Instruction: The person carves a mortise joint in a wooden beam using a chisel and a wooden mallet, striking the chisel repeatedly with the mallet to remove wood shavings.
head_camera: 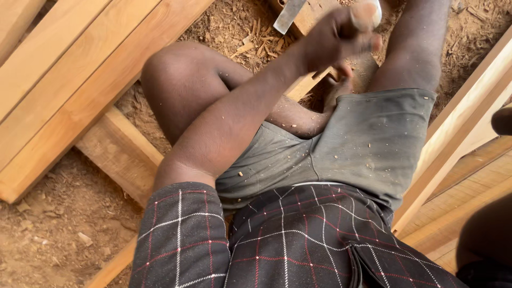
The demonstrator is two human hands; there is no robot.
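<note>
My left hand reaches forward over my bent legs and is closed around a blurred, pale-ended handle. A flat metal blade sticks out just left of that hand, above a wooden piece lying between my legs. I cannot tell whether the blade and the handle belong to one tool. A dark rounded shape at the right edge rests by a plank and may be part of my right hand. A dark forearm shows at the lower right.
Several long planks lie at the upper left and a wooden beam runs under my leg. A slanted wooden frame stands on the right. Sawdust and wood chips cover the earth floor.
</note>
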